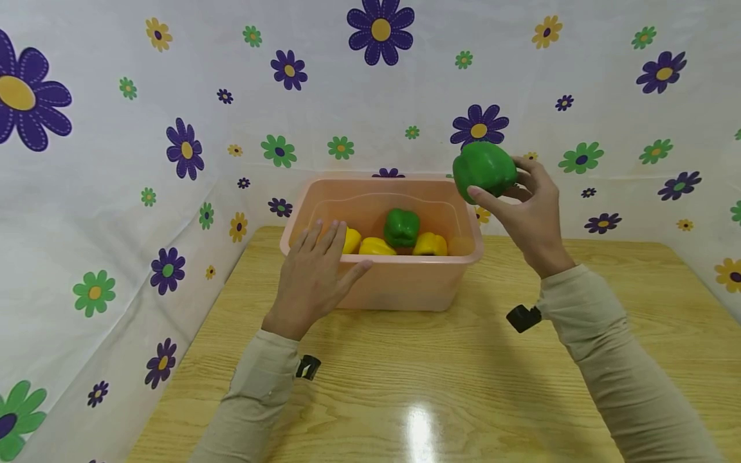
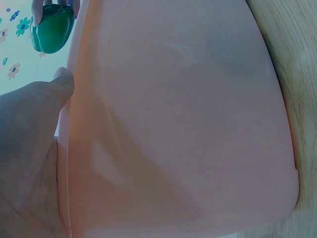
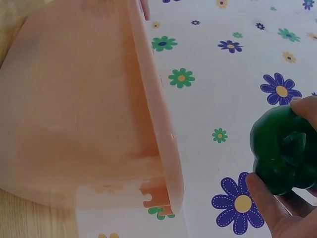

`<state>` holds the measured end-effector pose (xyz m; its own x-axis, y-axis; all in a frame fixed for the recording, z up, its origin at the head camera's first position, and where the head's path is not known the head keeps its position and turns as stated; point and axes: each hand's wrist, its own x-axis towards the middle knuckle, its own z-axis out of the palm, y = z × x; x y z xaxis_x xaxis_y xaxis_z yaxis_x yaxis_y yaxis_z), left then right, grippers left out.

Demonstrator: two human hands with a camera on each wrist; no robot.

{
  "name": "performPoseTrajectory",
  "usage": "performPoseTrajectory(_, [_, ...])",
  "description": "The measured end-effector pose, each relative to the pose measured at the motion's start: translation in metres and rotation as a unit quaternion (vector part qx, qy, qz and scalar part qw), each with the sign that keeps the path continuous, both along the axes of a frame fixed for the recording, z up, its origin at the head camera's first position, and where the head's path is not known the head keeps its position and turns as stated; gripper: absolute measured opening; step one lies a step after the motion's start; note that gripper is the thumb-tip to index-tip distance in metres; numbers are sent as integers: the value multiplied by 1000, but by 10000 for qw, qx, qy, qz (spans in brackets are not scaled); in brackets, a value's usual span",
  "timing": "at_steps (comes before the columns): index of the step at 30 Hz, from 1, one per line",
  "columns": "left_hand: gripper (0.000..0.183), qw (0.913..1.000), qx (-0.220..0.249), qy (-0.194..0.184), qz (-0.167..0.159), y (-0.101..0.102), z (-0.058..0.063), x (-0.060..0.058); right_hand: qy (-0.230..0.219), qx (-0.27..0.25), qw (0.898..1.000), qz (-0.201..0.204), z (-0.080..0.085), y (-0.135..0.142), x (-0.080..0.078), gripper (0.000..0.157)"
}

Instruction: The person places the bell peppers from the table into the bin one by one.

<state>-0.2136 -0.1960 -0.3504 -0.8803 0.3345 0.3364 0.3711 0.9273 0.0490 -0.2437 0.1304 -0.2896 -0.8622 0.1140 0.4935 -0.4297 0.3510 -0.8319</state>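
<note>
A green bell pepper [image 1: 484,170] is held up in my right hand [image 1: 535,209], above the right end of a peach plastic bin [image 1: 399,283]. Thumb and fingers grip it from the right, and its stem shows in the right wrist view. My left hand [image 1: 312,276] rests over the front left rim of the bin, fingers straight and thumb [image 2: 62,84] along the edge. Inside the bin lie another green bell pepper [image 1: 402,227] and yellow bell peppers, one in the middle [image 1: 377,247], one at right [image 1: 430,244] and one partly hidden by my left fingers [image 1: 351,240].
The bin stands at the back of a wood-grain table [image 1: 405,366]. Behind it and along the left hangs a white sheet [image 1: 202,51] printed with flowers. Black wrist mounts [image 1: 523,317] stick out from both sleeves.
</note>
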Motion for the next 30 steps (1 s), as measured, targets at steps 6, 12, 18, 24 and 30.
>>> performPoseTrajectory(6, [86, 10000, 2, -76, 22, 0, 1, 0, 70, 187, 9998, 100, 1, -4, -1, 72])
performPoseTrajectory(12, [87, 10000, -14, -56, 17, 0, 1, 0, 58, 254, 9996, 141, 1, -5, -1, 71])
performPoseTrajectory(18, [85, 10000, -7, -20, 5, 0, 1, 0, -32, 322, 9993, 191, 1, -5, 0, 71])
performPoseTrajectory(24, [86, 10000, -20, -30, -19, 1, 2, 0, -269, 319, 9990, 144, 4, -1, 3, 74])
performPoseTrajectory(30, [85, 10000, -3, 78, -59, 0, 0, -1, -310, 342, 9989, 30, 6, 0, 5, 73])
